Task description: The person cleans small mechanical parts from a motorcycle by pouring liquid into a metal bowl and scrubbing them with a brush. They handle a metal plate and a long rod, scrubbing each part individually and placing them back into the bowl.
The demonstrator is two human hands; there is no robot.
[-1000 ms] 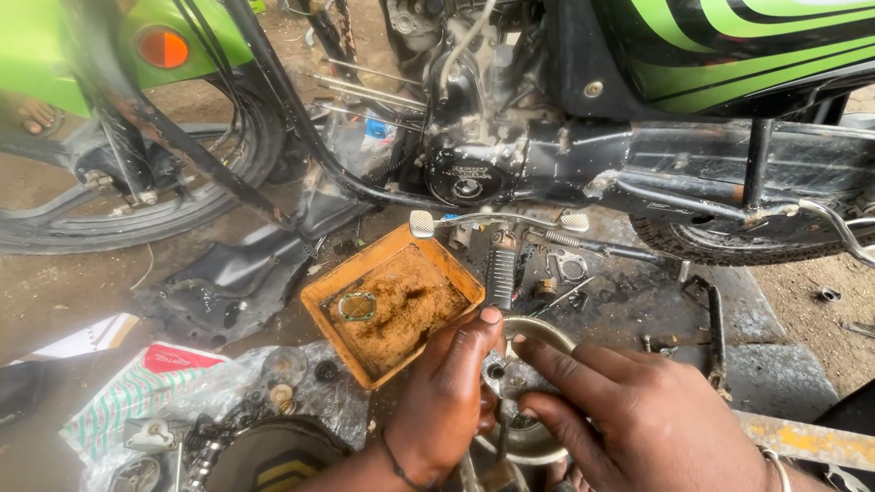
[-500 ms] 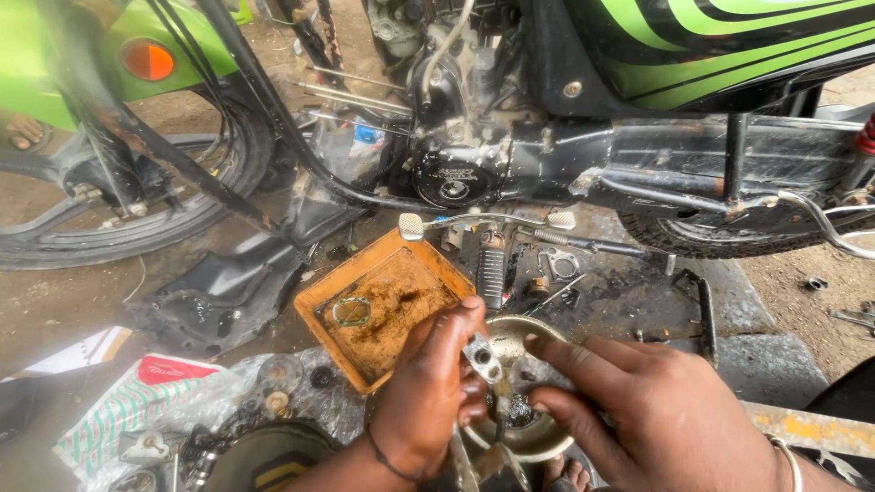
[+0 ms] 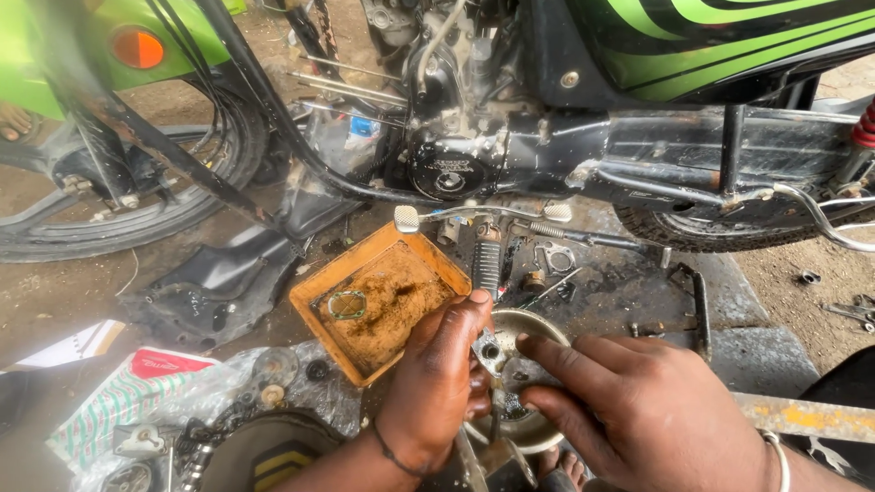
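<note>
My left hand [image 3: 439, 384] grips a small grey metal engine part [image 3: 492, 351] over a round metal bowl [image 3: 538, 330] on the ground. My right hand [image 3: 643, 410] reaches in from the right, its forefinger and thumb touching the same part and the bowl's edge. Just left of the hands lies an orange square tray [image 3: 314, 301] holding brown oily liquid and a thin gasket ring [image 3: 346, 305]. The bowl's near side is hidden under my hands.
A green and black motorcycle [image 3: 638, 55] stands ahead with its engine [image 3: 451, 164] exposed, footpeg [image 3: 488, 260] and front wheel [image 3: 109, 219] nearby. A black plastic cover [image 3: 219, 282], plastic bags with small parts [image 3: 182, 401], loose bolts [image 3: 547, 260] and a concrete slab [image 3: 729, 301] surround me.
The view has shifted slightly; my hands stay over the bowl, with the fingers adjusting their hold on the small metal part.
</note>
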